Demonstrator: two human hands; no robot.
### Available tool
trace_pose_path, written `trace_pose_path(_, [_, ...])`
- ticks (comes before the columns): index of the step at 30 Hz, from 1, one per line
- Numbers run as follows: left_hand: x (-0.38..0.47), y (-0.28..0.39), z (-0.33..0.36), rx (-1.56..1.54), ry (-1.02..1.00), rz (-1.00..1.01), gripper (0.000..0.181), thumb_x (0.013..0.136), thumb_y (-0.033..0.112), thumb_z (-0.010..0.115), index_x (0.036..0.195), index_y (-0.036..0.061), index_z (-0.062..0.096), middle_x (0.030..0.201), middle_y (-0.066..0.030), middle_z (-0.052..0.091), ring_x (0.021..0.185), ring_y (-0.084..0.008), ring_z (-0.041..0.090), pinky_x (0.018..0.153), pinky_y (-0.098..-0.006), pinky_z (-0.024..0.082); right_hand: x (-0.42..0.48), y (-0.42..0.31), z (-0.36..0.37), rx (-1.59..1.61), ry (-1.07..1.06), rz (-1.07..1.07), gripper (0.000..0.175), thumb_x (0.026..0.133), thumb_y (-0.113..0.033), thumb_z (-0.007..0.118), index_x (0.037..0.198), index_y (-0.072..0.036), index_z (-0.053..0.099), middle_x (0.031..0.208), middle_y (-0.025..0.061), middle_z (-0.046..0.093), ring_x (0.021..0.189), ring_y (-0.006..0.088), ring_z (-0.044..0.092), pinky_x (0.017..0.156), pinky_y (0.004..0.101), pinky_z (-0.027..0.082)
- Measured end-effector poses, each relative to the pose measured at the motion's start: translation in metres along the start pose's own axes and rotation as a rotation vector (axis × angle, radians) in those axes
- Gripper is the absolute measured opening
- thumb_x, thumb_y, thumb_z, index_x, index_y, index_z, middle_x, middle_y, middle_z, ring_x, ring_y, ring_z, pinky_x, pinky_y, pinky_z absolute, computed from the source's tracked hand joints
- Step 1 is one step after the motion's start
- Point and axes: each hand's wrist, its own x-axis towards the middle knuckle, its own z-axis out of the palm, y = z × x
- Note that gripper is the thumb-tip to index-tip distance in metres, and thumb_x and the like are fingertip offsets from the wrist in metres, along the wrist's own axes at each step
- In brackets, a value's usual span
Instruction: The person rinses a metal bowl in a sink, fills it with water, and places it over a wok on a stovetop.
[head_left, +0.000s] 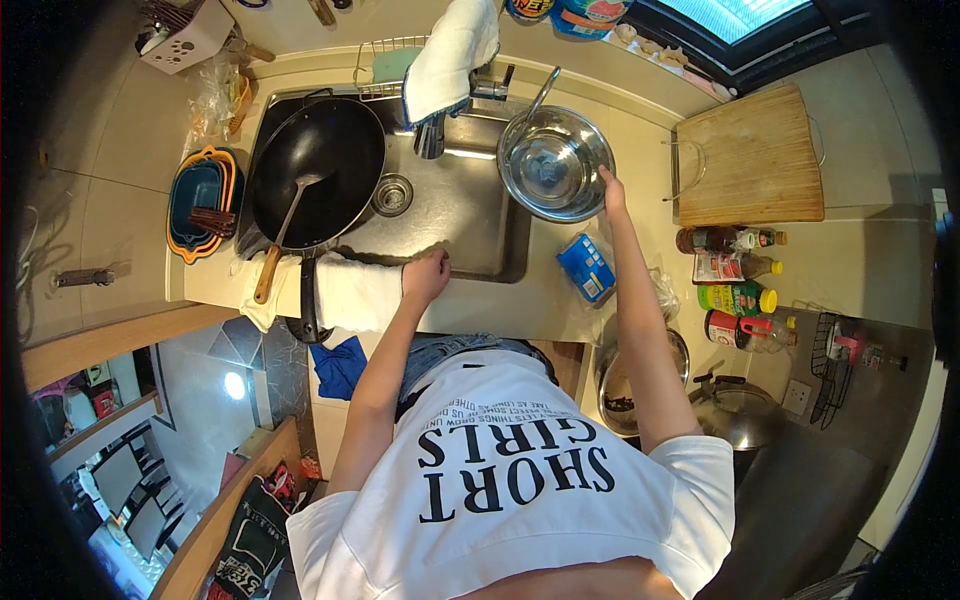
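Observation:
My right hand (613, 189) grips the near right rim of a shiny metal bowl (556, 169), thumb on the inner side. A ladle or spoon with a curved metal handle (541, 94) leans in the bowl. The bowl is over the right part of the stainless steel sink (465, 202) and the counter beside it. My left hand (426, 276) is curled at the sink's front edge, beside a white cloth (358, 291), with nothing visible in it. To its left, a black wok (319, 165) sits over the sink, a wooden-handled spatula (291, 217) lying in it.
A faucet (430, 139) draped with a white towel (454, 60) rises behind the sink. Nested plastic baskets (199, 199) stand left. On the right are a blue package (586, 268), a wooden cutting board (750, 161), several bottles (731, 298) and a lidded pot (739, 412).

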Motion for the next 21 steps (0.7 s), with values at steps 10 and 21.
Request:
trace_pose_path(10, [0.0,0.0,0.001,0.019,0.042,0.021,0.018,0.074,0.024,0.044,0.083,0.011,0.053,0.066,-0.012,0.058,0.06,-0.028,0.056,0.056,-0.0381,0.044,-0.018,-0.016,0.013,0.004,0.031,0.009,0.034,0.076,-0.021,0.052,0.101,0.001,0.051,0.091,0.0087,0.056,0.079,0.0179,0.054,0.071,0.0277,0.042])
trace_pose_path(21, [0.0,0.002,-0.001,0.039,0.001,-0.007,0.017,0.074,0.023,0.045,0.083,0.0105,0.052,0.066,-0.0113,0.058,0.061,-0.0272,0.056,0.056,-0.0376,0.044,-0.009,-0.006,0.008,0.075,-0.001,0.018,0.035,0.076,-0.027,0.051,0.098,0.0,0.051,0.088,0.0109,0.057,0.077,0.0199,0.055,0.068,0.0301,0.045])
